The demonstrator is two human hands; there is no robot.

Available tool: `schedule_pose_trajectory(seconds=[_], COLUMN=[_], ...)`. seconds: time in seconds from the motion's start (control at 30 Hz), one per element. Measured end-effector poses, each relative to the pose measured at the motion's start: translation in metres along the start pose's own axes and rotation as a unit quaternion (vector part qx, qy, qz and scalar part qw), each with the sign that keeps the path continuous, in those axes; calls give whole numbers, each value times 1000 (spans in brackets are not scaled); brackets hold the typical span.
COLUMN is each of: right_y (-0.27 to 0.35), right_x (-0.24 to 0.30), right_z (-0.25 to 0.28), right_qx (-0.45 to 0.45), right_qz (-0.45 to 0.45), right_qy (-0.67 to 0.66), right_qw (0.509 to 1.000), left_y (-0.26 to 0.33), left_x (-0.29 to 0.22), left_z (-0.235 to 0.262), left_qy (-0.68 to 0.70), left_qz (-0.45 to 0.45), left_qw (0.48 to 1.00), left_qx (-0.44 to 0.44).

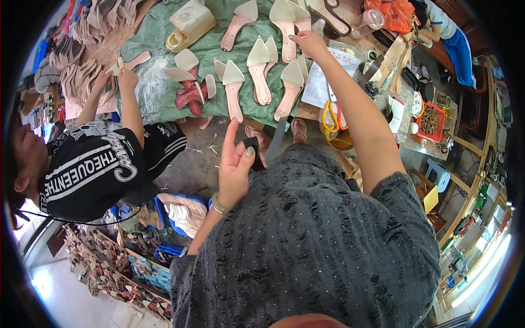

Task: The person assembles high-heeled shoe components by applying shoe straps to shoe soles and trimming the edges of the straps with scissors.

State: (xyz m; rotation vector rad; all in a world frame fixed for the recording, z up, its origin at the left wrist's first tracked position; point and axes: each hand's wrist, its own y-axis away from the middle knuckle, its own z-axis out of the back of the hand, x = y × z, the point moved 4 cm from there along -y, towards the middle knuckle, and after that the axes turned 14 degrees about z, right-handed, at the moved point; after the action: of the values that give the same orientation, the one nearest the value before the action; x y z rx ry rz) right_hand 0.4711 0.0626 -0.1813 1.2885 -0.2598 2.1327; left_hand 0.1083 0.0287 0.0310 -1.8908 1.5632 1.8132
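My left hand (236,167) is in front of my body. Its index finger points out while the thumb and other fingers close on the black handle of what looks like a knife (278,140), its grey blade tilted up. My right hand (310,45) reaches to the far side of the table, its fingertips on the edge of a pointed cream-and-pink shoe piece (286,33). Nearer lie similar shoe pieces (233,90), each a pale pointed upper on a pink insole. Several red shoe forms (191,98) are clustered to the left.
Green sheeting (147,82) covers the table. A cream plastic jug (191,26) stands at the back. Orange-handled scissors (330,116) and a paper sheet (328,82) lie right. At left, a co-worker (98,164) handles an insole (138,60). A red basket (432,121) is farther right.
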Motion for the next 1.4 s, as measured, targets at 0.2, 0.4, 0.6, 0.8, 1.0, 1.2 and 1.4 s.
schedule_pose_trajectory(seconds=[0.2,0.4,0.6,0.8,1.0,1.2,1.4], right_y=[-13,-19,-1,60,251,290,288], right_x=[14,14,35,131,222,233,225], right_z=[-31,-26,0,42,13,65,67], right_qx=[2,57,-85,-160,181,117,327], right_qz=[-114,-49,-36,259,294,394,336], right_qy=[163,220,136,-251,-216,-167,-206], right_qw=[980,973,986,919,913,896,859], left_y=[18,24,24,19,28,50,57], left_x=[1,4,0,-7,-9,2,10], left_z=[22,33,24,13,-15,-40,-70], left_qy=[77,-3,-139,-275,9,87,-280], left_qz=[-19,-28,-29,-5,-118,-42,-91], left_qw=[995,999,989,961,993,988,949], left_qx=[-55,-42,-29,-26,15,117,112])
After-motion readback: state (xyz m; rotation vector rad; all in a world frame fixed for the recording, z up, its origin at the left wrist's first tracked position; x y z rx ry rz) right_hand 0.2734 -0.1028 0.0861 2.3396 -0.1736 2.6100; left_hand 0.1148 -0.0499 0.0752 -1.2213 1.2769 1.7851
